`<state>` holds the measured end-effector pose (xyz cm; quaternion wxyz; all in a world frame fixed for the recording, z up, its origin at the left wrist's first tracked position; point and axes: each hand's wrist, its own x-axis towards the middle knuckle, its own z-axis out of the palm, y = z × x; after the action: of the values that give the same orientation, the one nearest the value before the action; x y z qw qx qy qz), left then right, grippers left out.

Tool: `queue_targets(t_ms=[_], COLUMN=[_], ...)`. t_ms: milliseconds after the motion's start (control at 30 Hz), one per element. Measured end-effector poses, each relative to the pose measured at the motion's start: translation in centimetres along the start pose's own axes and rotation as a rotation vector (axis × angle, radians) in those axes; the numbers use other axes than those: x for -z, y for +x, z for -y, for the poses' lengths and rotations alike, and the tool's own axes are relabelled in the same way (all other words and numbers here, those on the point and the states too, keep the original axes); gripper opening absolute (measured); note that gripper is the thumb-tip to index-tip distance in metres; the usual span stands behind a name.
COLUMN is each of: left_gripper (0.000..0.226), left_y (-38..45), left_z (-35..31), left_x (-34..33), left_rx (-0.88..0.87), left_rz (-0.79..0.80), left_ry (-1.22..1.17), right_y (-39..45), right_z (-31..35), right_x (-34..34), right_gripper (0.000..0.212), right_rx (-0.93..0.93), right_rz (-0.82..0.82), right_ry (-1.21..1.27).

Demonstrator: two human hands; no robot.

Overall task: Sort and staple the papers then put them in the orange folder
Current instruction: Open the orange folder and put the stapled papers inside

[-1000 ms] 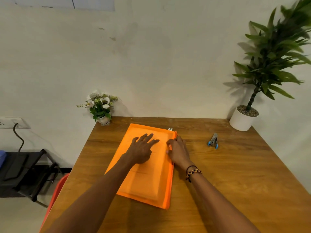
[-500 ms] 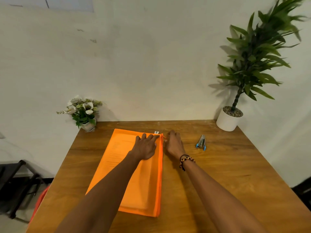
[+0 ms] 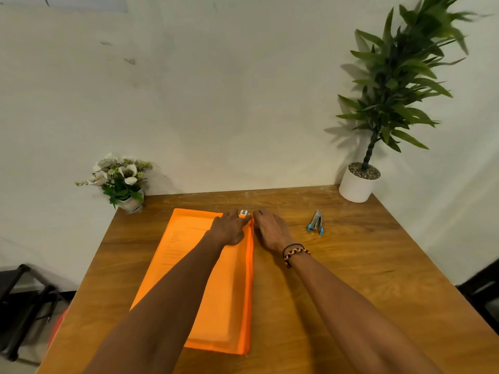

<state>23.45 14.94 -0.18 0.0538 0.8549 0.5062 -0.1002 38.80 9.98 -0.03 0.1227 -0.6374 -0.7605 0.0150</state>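
Hands (image 3: 229,229) (image 3: 271,228), two, on one orange folder (image 3: 216,306)

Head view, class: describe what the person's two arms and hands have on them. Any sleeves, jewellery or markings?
Both forearms are bare, no sleeves in view. The right hand has two bands at the wrist: a thin black cord and a braided bracelet in black and tan. The left hand and its wrist show nothing worn.

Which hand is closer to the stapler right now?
Right. The right hand rests on the table just beside the orange folder's far right corner, with bare table between it and the stapler. The left hand lies on the folder, farther away.
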Motion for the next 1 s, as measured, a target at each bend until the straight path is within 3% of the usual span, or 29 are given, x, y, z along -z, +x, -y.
queue_targets(t_ms=[133,333,533,700,800,1000], left_gripper=[0.057,0.066,0.055,0.06,0.064,0.083], left_y=[-0.3,-0.5,-1.8,-2.8,-4.3,-5.4], left_z=[-0.7,-0.6,-0.7,-0.7,-0.3,0.2], left_x=[0.1,-0.8,-2.7,-3.8,-5.0,-6.7], left_rx=[0.035,0.022,0.026,0.059,-0.068,-0.15], left_rz=[0.006,-0.024,-0.24,-0.422,-0.323,-0.287], left_ry=[0.006,0.073,0.015,-0.308,-0.443,-0.223], right_y=[-1.5,-5.8,-9.4,-10.6,-10.8,-11.8], right_z=[0.5,2.1,2.5,1.9,2.0,4.0], right_x=[1.1,2.2,3.3,3.5,3.8,5.1], right_gripper=[0.029,0.017,0.03,0.015,0.013,0.016], right_rx=[0.178,0.286,0.313,0.185,0.175,0.311], right_rz=[0.021,0.107,0.351,0.257,0.197,0.253], right_ry=[-0.09,-0.059,0.087,0.262,0.247,0.127])
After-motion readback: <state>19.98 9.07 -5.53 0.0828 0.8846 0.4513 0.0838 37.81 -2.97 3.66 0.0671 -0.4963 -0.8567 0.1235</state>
